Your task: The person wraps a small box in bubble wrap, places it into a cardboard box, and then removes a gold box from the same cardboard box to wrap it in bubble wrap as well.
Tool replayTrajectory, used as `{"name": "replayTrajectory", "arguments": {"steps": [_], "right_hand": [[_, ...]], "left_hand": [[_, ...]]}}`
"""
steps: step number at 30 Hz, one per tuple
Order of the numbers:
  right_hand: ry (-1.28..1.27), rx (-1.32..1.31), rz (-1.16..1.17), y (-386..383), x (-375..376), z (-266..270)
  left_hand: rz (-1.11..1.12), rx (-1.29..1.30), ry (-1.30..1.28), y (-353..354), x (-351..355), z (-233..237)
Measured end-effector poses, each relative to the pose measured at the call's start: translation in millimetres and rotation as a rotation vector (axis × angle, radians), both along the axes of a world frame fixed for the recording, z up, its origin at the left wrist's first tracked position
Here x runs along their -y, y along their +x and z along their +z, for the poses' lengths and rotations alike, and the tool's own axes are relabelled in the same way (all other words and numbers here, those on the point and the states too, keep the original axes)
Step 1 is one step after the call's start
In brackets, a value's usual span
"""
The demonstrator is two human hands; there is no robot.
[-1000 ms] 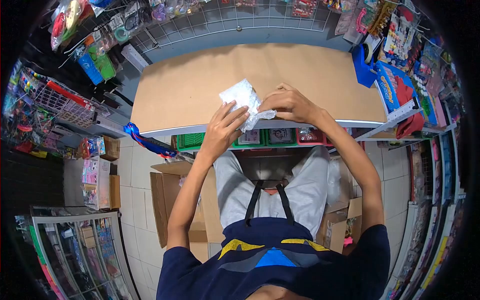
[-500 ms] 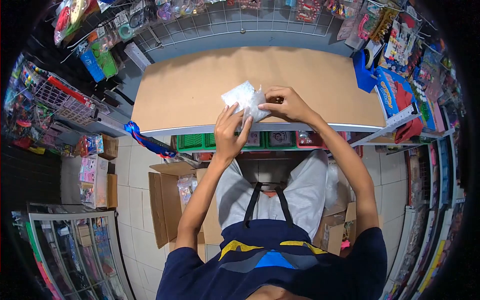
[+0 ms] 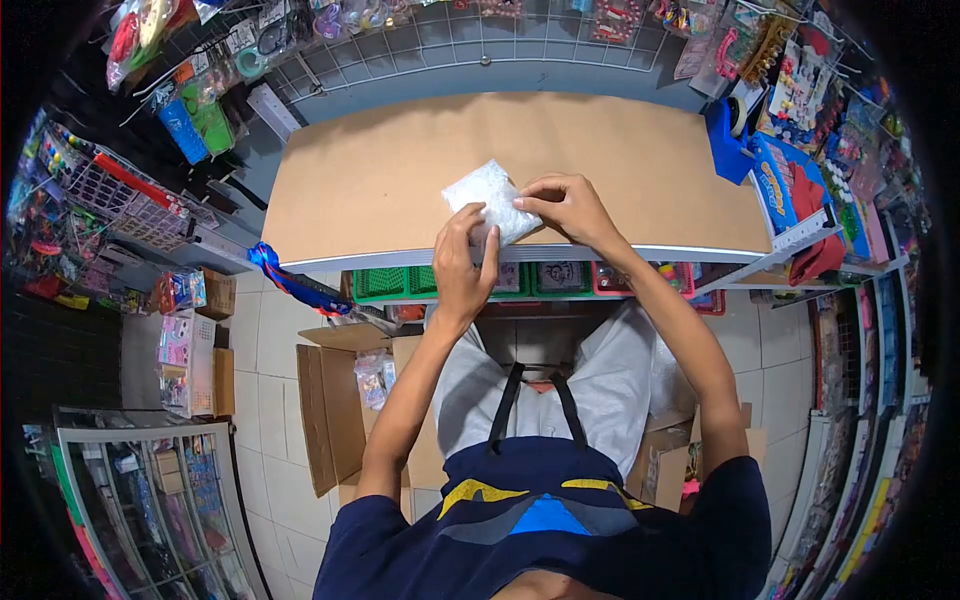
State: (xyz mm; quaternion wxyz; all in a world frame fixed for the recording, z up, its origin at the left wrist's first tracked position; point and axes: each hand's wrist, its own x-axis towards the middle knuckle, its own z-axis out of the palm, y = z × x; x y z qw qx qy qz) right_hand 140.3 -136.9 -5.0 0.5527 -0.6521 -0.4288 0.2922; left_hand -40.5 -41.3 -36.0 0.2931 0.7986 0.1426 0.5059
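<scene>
A clear plastic packet with white contents point(image 3: 484, 190) lies near the front edge of the wooden table point(image 3: 350, 190). My left hand point(image 3: 463, 262) rests on the packet's lower left part, its fingers apart. At the packet's right side, the thumb and fingertips of my right hand point(image 3: 572, 208) are pinched together on the plastic. What the white contents are is too small to tell.
A blue tape dispenser point(image 3: 729, 140) stands at the table's right end beside a blue box point(image 3: 778, 185). Green baskets point(image 3: 381, 283) sit under the tabletop. Open cardboard boxes point(image 3: 325, 400) stand on the floor. Packaged goods hang from a wire grid point(image 3: 485, 60) behind.
The packet's right part has flattened out and looks less bunched. My left hand's fingers have bent and moved slightly, and my right hand has shifted a little over the packet's right side.
</scene>
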Motion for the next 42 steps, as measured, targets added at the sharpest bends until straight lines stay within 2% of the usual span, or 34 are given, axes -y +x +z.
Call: {"name": "replayTrajectory", "arguments": {"steps": [4, 7, 13, 19, 27, 34, 37, 39, 42], "right_hand": [[-0.003, 0.037, -0.088, -9, 2, 4], [0.094, 0.130, -0.150, -11, -4, -5], [0.233, -0.140, -0.219, -18, -15, -8], [0.031, 0.177, -0.308, -25, -16, -3], [0.127, 0.170, -0.321, -29, -19, -4], [0.198, 0.214, -0.339, -26, -24, -5], [0.043, 0.309, -0.405, -35, -19, 4], [0.025, 0.304, -0.414, -34, -19, 6], [0.059, 0.257, -0.399, -32, -22, 2]], "left_hand": [[-0.001, -0.145, 0.198, -3, -4, 9], [-0.054, -0.266, 0.314, -6, -12, 8], [-0.071, -0.339, 0.398, -10, -17, 15], [-0.147, -0.414, 0.420, -17, -26, 19], [-0.420, -0.552, 0.341, -21, -56, 45], [-0.454, -0.628, 0.434, -16, -69, 58], [-0.425, -0.575, 0.581, -10, -75, 55], [-0.411, -0.541, 0.667, -7, -79, 57], [-0.534, -0.628, 0.527, -2, -88, 49]]}}
